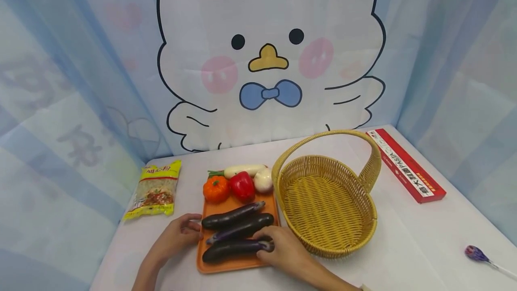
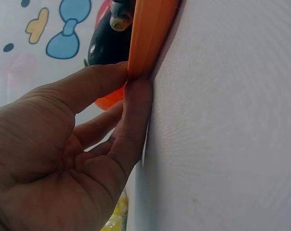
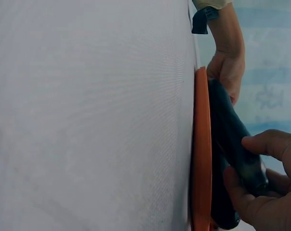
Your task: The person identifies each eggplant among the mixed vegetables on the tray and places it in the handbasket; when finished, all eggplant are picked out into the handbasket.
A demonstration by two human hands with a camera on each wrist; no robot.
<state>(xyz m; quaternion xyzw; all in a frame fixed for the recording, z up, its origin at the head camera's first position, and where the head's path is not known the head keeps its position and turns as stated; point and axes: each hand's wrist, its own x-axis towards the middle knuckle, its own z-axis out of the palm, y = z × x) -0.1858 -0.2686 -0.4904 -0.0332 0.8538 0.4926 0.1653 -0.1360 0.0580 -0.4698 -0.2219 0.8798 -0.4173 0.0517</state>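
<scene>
An orange tray [image 1: 236, 264] carries three dark purple eggplants, with other vegetables at its far end. At the tray's left edge, my left hand [image 1: 182, 232] pinches the rim between thumb and fingers, as the left wrist view shows at the tray's edge [image 2: 148, 36]. My right hand [image 1: 284, 250] grips the stem end of the nearest eggplant [image 1: 230, 250]; in the right wrist view this eggplant [image 3: 232, 127] slants up off the tray at the gripped end. Behind it lie the middle eggplant [image 1: 246, 227] and the far eggplant [image 1: 230, 217].
A small orange pumpkin [image 1: 216, 189], red pepper [image 1: 242, 187], white radish [image 1: 244, 169] and white bulb [image 1: 264, 180] fill the tray's far end. A handled wicker basket [image 1: 327, 210] stands right. Beyond are a yellow noodle packet [image 1: 155, 187], red pasta box [image 1: 408, 165] and lollipop [image 1: 476, 253].
</scene>
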